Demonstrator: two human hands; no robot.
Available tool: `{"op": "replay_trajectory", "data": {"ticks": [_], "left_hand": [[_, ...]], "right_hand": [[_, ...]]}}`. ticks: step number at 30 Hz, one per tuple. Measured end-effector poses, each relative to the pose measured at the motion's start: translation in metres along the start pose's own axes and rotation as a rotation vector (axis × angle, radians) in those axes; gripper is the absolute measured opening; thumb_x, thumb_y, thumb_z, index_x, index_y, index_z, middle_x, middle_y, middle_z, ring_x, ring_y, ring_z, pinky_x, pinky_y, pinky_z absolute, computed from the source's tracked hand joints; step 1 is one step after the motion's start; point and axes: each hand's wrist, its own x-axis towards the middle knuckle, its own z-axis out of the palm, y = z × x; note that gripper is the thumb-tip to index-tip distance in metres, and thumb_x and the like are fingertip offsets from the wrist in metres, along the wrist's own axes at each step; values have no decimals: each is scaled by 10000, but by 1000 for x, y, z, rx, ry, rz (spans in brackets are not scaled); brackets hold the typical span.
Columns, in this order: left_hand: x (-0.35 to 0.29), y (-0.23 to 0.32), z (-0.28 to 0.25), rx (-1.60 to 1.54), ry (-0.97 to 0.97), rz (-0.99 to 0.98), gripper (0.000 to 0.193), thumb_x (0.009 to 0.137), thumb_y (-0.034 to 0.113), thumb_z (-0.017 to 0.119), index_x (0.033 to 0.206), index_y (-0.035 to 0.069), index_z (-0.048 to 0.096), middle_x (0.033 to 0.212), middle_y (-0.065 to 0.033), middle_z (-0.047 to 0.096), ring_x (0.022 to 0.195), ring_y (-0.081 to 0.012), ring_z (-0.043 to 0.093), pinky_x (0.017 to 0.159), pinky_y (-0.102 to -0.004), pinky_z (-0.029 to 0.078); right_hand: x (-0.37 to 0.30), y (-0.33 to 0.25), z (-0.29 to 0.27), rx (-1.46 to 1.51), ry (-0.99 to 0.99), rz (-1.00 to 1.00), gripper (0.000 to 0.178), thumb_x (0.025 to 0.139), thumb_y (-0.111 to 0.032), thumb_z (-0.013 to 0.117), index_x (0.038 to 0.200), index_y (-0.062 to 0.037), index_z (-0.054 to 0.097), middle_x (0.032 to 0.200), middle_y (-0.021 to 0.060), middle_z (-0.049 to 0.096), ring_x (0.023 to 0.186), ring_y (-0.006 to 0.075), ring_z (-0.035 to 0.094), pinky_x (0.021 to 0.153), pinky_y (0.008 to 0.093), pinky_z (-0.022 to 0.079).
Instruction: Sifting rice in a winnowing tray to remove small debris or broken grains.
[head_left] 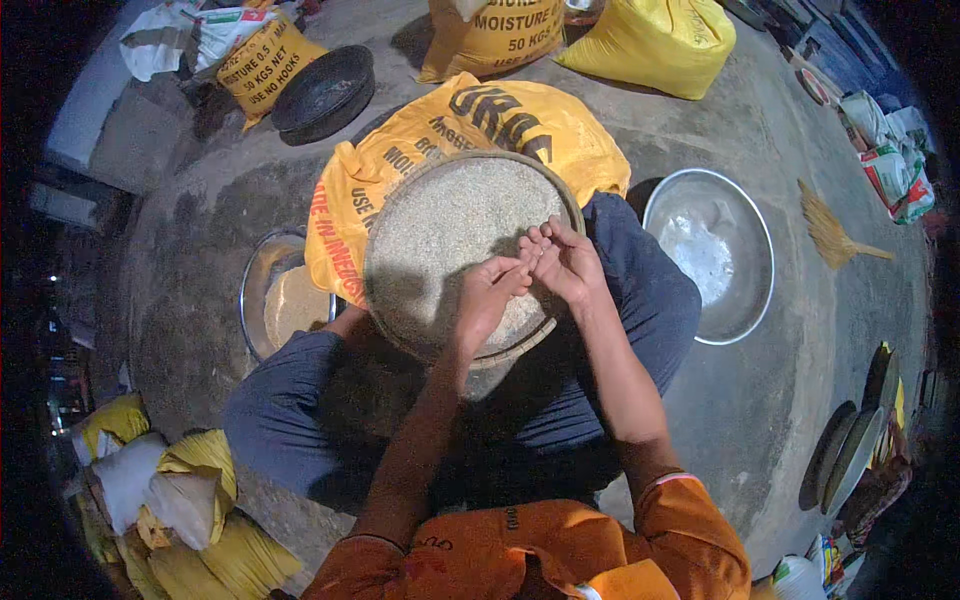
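A round shallow tray [377,291] with a raised rim rests across my lap, spread with pale, fine grain [455,215]. Over its lower right part, my left hand [488,298] is closed in a pinch, its fingertips meeting the fingers of my right hand. My right hand [568,262] is turned palm up with its fingers curled in. Anything between the fingertips is too small to make out. Beneath the tray, a yellow-orange woven sack [590,125] lies spread out beyond my knees.
A metal basin [755,300] with a little white stuff stands right. At left is a metal bowl [250,325] holding tan grain. Farther off are a black pan [323,92], full sacks [655,45] and a hand broom [832,235]. More sacks [225,560] lie near left.
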Motion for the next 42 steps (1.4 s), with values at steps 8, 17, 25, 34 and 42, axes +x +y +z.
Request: {"op": "replay_trajectory", "data": {"ticks": [8,17,25,34,42], "left_hand": [[-63,40,-43,353,-45,174,239,886,124,604,1070,-28,619,916,-108,677,829,-172,649,773,-291,514],[-154,155,-159,1227,-262,320,293,833,215,632,1090,74,625,858,-141,654,818,-325,647,747,-445,507],[-127,144,-194,1313,-169,545,242,819,212,600,1002,54,614,766,-110,621,783,-277,657,658,-406,515],[-142,140,-181,1363,-429,490,546,773,272,634,1285,128,511,873,-78,584,731,-246,595,653,-397,498],[-161,129,-193,1315,-47,487,322,745,220,619,1036,110,535,882,-72,519,761,-228,516,687,-383,420]], "right_hand": [[-9,8,17,-426,321,-80,141,948,-148,517,960,-8,530,871,133,621,721,216,641,665,344,568],[-2,43,28,-316,303,281,151,943,-155,519,945,-4,507,767,106,602,663,224,605,620,307,536],[44,44,56,-548,483,572,165,936,-164,481,887,-31,566,749,83,599,673,219,590,626,336,511],[413,61,280,-1076,70,-69,528,900,-360,520,1286,-23,394,1253,222,400,1141,403,420,906,677,382],[395,73,244,-1142,161,-37,766,874,-526,530,1442,-72,288,1480,129,280,1327,367,296,1011,604,310]]}}
